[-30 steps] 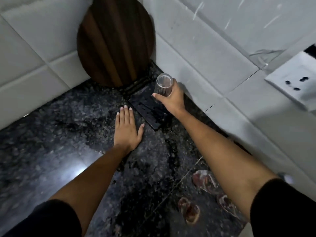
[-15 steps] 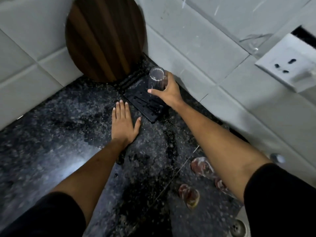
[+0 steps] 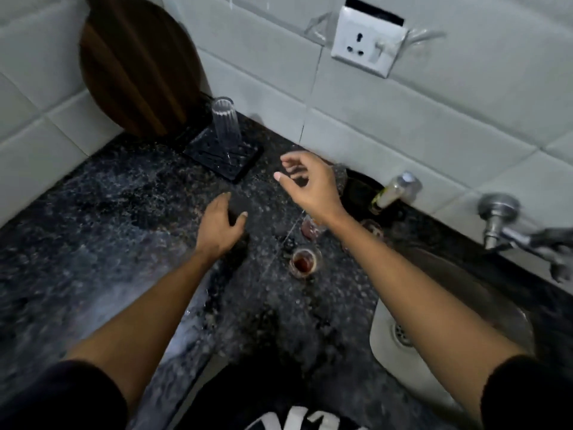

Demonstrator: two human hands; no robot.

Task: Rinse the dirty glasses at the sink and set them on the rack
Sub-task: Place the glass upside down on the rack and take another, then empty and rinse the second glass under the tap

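Countertop (image 3: pixel 93 243) of dark stone carries everything; the sink (image 3: pixel 449 321) lies at its right. One clean glass (image 3: pixel 225 125) is stood inverted on the black rack (image 3: pixel 223 156). Both hands are empty: right hand (image 3: pixel 310 184) with fingers loosely apart, left hand (image 3: pixel 220 225) curled but clasping nothing. The stained glass (image 3: pixel 304 259) nearest should be gripped low, kept upright, and carried to the tap (image 3: pixel 521 231)
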